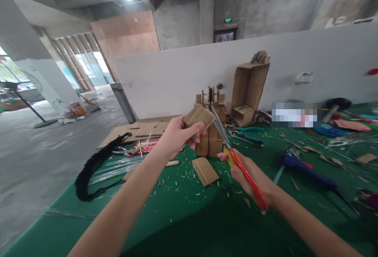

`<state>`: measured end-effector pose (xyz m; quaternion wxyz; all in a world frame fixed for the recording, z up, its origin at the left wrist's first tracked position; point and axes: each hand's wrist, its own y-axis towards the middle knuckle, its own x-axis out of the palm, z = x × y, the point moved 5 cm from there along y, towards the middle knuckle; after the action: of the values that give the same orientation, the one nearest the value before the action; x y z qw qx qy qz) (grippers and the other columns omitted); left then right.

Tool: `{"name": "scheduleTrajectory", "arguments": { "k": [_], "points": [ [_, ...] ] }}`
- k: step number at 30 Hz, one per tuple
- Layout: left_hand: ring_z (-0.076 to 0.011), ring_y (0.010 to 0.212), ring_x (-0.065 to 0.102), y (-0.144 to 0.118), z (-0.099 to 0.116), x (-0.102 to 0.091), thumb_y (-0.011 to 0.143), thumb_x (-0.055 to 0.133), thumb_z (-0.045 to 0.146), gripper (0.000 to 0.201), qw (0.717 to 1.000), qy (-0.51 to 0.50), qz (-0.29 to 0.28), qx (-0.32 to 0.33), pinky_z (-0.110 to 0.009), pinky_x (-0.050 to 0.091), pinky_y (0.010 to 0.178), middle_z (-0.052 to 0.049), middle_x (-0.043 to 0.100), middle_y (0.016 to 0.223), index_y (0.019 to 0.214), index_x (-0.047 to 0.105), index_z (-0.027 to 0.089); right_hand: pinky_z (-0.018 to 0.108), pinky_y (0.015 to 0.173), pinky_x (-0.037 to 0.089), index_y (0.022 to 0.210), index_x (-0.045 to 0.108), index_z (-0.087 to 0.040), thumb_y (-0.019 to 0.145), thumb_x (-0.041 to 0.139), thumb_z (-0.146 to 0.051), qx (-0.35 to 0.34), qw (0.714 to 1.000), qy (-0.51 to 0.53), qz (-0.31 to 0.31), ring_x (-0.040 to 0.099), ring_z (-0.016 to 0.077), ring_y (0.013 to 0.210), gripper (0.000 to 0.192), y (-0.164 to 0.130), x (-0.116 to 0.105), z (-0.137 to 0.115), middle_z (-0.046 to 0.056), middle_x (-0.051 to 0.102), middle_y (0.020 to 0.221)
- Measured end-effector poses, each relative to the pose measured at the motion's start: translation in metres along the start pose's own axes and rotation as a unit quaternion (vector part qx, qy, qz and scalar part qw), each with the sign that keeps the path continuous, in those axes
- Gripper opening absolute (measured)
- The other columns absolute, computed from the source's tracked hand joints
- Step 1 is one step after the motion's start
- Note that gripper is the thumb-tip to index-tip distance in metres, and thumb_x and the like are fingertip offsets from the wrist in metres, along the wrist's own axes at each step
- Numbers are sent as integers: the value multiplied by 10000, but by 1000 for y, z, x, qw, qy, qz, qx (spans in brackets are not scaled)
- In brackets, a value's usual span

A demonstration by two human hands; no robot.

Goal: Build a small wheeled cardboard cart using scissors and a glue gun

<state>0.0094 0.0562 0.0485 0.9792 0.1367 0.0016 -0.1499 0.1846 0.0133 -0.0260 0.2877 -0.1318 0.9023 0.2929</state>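
The left hand (177, 135) pinched the cardboard piece (198, 117); the right hand (251, 176) gripped red scissors (236, 158), and the close blades could have nicked a finger

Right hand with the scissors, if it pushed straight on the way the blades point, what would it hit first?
Probably the cardboard piece pinched in the left hand; the scissors in the right hand already have their tips at its edge, though depth is unclear.

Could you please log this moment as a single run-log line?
left hand: holds cardboard piece | right hand: holds scissors, blades at its edge | green table: cardboard scrap
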Motion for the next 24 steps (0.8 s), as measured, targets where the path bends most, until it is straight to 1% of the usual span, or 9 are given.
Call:
{"name": "scheduleTrajectory", "arguments": {
  "k": [5, 7, 10, 12, 14, 17, 19, 22, 24],
  "points": [
    [-65, 430, 502, -2, -1, 6, 794, 619, 350, 209, 997, 70, -13, 2, -193, 407, 374, -59, 624, 698, 758, 580, 148, 396, 735, 487, 976, 504, -190, 876, 389, -472, 9, 1000, -11, -11, 610, 260, 867, 320, -2, 3, 2, 121, 625, 933],
    [-62, 407, 497, -3, 0, 8, 808, 598, 349, 210, 996, 92, -16, 4, -193, 403, 373, -55, 621, 675, 745, 572, 150, 384, 706, 488, 987, 504, -190, 873, 397, -470, 15, 1000, -8, -11, 612, 244, 809, 320, -2, 3, 3, 113, 625, 926],
    [-73, 422, 517, -5, 3, 9, 816, 578, 334, 193, 994, 110, -15, 8, -192, 413, 382, -52, 620, 668, 738, 564, 158, 374, 717, 480, 968, 507, -187, 865, 423, -455, 24, 1000, 0, -10, 608, 242, 827, 299, -2, 4, 5, 114, 621, 947],
    [-77, 420, 515, -5, 5, 10, 819, 566, 326, 195, 992, 126, -24, 8, -192, 413, 388, -46, 613, 637, 719, 568, 158, 351, 708, 473, 933, 506, -188, 867, 424, -449, 30, 999, 12, -11, 601, 226, 815, 281, -1, 5, 6, 96, 615, 915],
    [-73, 399, 497, -6, 8, 10, 822, 556, 316, 212, 989, 146, -34, 3, -187, 395, 385, -30, 588, 568, 686, 572, 155, 310, 630, 455, 882, 499, -191, 877, 408, -444, 45, 999, 11, -20, 570, 183, 698, 269, -1, 8, 9, 53, 591, 806],
    [-69, 377, 481, -7, 10, 9, 824, 551, 312, 238, 985, 171, -35, -7, -181, 367, 382, -11, 550, 494, 649, 568, 152, 271, 534, 392, 811, 478, -192, 890, 379, -444, 57, 998, -16, -31, 458, 132, 563, 282, 0, 10, 11, 0, 505, 678],
    [-69, 374, 483, -7, 10, 8, 823, 554, 324, 243, 983, 180, -26, -5, -183, 365, 386, -5, 545, 485, 649, 566, 154, 262, 520, 375, 830, 479, -188, 891, 374, -446, 54, 998, -10, -35, 431, 122, 554, 285, 0, 9, 11, -9, 483, 673],
    [-71, 373, 487, -5, 6, 5, 818, 563, 343, 234, 983, 181, -11, 5, -188, 370, 390, -2, 553, 499, 672, 571, 159, 255, 519, 383, 906, 484, -178, 875, 416, -450, 65, 997, 34, -40, 445, 119, 567, 282, 0, 9, 11, -8, 496, 706],
    [-71, 375, 485, -3, 2, 3, 810, 574, 350, 226, 984, 177, -5, 7, -193, 377, 387, -12, 576, 533, 686, 574, 161, 254, 512, 385, 914, 481, -176, 853, 453, -465, 74, 995, 52, -42, 446, 119, 565, 297, -1, 9, 12, -11, 491, 702]
  ]
}}
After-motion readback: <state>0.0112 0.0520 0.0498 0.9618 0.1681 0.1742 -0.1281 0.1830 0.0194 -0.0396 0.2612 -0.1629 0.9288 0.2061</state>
